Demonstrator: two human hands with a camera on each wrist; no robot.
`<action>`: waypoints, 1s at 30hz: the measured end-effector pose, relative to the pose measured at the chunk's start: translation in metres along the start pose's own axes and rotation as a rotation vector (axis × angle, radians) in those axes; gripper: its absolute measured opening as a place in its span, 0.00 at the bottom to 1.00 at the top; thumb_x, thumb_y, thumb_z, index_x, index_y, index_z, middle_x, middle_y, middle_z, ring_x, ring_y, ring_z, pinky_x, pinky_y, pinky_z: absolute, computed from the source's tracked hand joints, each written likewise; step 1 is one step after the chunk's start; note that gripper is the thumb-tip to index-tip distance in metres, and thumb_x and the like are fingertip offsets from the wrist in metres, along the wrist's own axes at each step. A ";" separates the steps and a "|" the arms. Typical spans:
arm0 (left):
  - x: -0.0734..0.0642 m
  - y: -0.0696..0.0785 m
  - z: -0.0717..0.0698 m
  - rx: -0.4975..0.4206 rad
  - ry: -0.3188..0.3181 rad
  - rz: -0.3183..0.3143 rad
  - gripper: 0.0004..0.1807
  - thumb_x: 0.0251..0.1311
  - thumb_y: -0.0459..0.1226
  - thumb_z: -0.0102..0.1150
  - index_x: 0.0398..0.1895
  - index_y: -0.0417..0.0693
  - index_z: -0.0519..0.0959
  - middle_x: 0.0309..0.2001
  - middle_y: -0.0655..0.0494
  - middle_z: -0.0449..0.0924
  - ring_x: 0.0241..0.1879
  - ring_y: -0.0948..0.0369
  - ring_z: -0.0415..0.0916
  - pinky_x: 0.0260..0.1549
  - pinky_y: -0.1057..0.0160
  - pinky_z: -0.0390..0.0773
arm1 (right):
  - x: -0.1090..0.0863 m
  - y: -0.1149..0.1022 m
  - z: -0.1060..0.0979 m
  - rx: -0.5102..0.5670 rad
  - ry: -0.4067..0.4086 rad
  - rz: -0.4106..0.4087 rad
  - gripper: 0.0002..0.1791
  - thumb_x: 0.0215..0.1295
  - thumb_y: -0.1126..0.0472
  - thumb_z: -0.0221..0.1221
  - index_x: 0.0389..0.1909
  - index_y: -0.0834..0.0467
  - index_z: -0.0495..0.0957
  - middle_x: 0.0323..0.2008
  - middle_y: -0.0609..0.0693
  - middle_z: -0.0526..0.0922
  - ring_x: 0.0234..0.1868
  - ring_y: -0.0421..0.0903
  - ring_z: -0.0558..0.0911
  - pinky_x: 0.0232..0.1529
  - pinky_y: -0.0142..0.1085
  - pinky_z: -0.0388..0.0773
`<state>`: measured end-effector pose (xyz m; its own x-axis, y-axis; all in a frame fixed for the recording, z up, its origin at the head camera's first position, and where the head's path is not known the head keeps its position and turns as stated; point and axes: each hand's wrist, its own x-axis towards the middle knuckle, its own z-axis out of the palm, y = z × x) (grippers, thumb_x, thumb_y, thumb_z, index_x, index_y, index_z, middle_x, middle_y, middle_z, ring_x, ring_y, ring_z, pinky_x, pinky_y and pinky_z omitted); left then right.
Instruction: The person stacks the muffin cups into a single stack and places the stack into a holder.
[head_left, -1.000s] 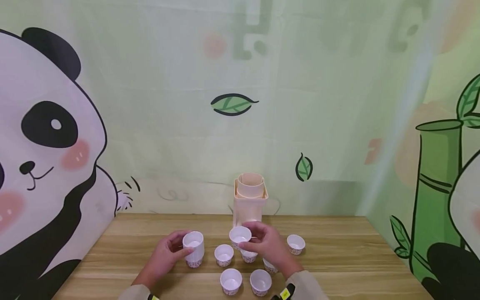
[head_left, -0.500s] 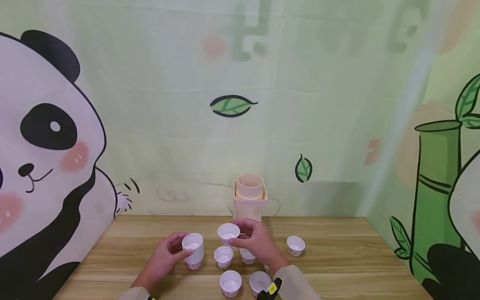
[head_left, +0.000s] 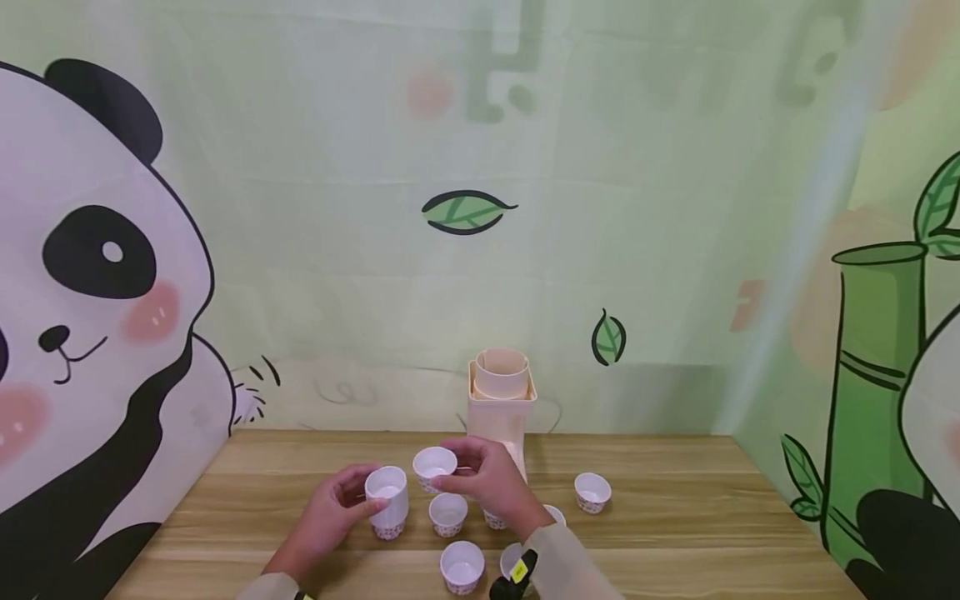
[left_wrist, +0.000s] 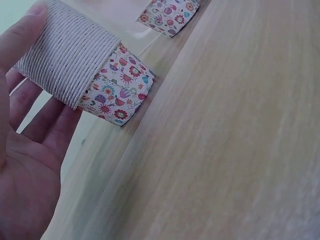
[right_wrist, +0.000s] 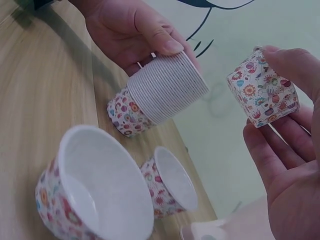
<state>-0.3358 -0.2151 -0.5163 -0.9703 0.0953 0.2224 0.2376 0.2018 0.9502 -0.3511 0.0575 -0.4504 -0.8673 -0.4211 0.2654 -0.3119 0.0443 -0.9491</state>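
My left hand (head_left: 330, 507) grips a tall stack of nested paper baking cups (head_left: 387, 510), its white rims packed tightly above one flower-printed base. In the left wrist view the fingers and thumb wrap the ribbed rims (left_wrist: 70, 55), and the base stands at the tabletop. Just to the right, my right hand (head_left: 491, 483) pinches a single paper cup (head_left: 435, 467) near its rim, mouth up. That cup (right_wrist: 265, 90) shows a colourful flower print in the right wrist view, apart from the stack and raised above the table. Another loose cup (head_left: 448, 515) stands below it.
More loose cups stand upright on the wooden table (head_left: 675, 533): a front one (head_left: 462, 567), a far right one (head_left: 592, 492), and several partly hidden by the right arm. Behind the hands rises a pale pink container (head_left: 501, 408) against a panda-printed backdrop.
My right hand has carried its cup leftward, from in front of the pink container to near the stack. The left hand and its stack have stayed in place.
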 end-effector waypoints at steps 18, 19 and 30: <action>0.002 -0.003 -0.003 -0.030 -0.042 0.017 0.31 0.56 0.32 0.74 0.63 0.36 0.75 0.60 0.35 0.81 0.49 0.70 0.83 0.51 0.71 0.80 | 0.022 0.004 0.030 -0.028 -0.020 -0.022 0.24 0.58 0.64 0.74 0.56 0.62 0.83 0.49 0.59 0.88 0.44 0.44 0.87 0.47 0.30 0.85; 0.002 -0.003 -0.003 -0.027 -0.041 0.017 0.31 0.56 0.32 0.74 0.63 0.36 0.76 0.59 0.35 0.82 0.49 0.69 0.83 0.51 0.70 0.80 | 0.023 0.004 0.031 -0.031 -0.023 -0.024 0.24 0.58 0.64 0.74 0.56 0.61 0.83 0.48 0.59 0.89 0.44 0.43 0.87 0.47 0.30 0.85; 0.002 -0.004 -0.004 -0.013 -0.037 0.016 0.30 0.57 0.33 0.74 0.62 0.35 0.76 0.58 0.38 0.83 0.49 0.68 0.83 0.51 0.70 0.80 | 0.032 0.006 0.045 0.029 -0.059 -0.014 0.22 0.58 0.67 0.73 0.54 0.63 0.83 0.48 0.61 0.88 0.45 0.45 0.88 0.46 0.32 0.86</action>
<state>-0.3391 -0.2192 -0.5185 -0.9639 0.1347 0.2297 0.2524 0.1876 0.9492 -0.3633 0.0031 -0.4556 -0.8380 -0.4746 0.2693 -0.3120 0.0117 -0.9500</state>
